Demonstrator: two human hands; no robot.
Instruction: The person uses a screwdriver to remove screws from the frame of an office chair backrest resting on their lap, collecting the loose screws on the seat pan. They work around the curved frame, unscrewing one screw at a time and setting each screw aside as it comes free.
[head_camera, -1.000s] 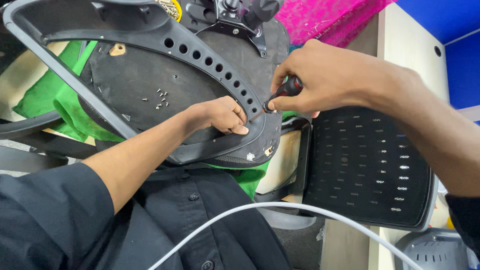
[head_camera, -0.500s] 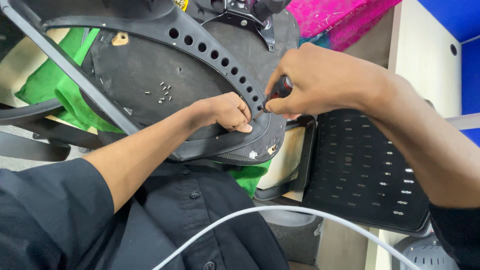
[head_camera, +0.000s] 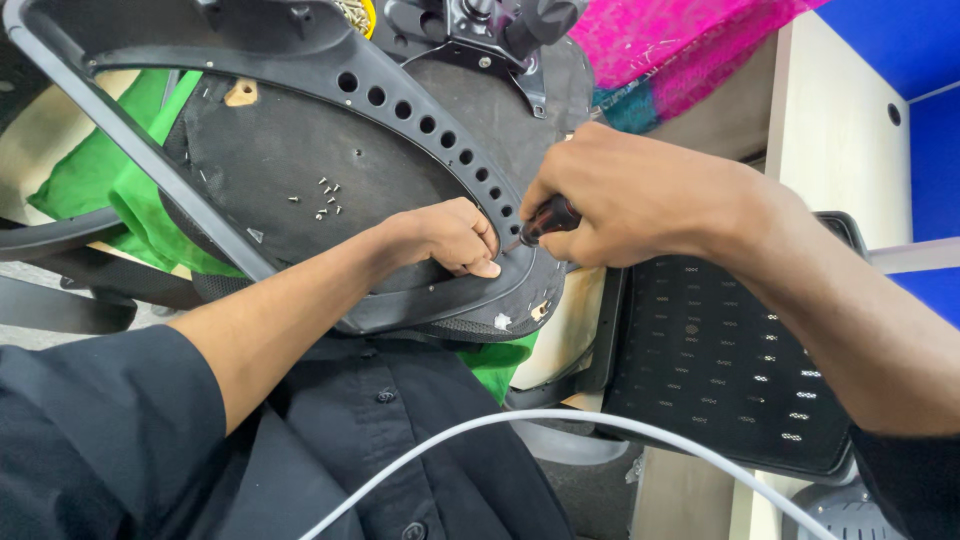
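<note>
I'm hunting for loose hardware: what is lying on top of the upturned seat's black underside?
A small cluster of loose screws lies on the black underside. The perforated plastic frame and the left hand cover part of it, so anything beneath them is hidden.

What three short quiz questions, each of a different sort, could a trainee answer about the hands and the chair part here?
1. Which hand grips the screwdriver?
2. True or false: the left hand rests on the plastic frame beside the tool's tip.
3. The loose screws lie on: A) the mesh backrest, B) the dark seat underside, C) the green cloth.

Key: 1. The right hand. 2. True. 3. B.
</note>
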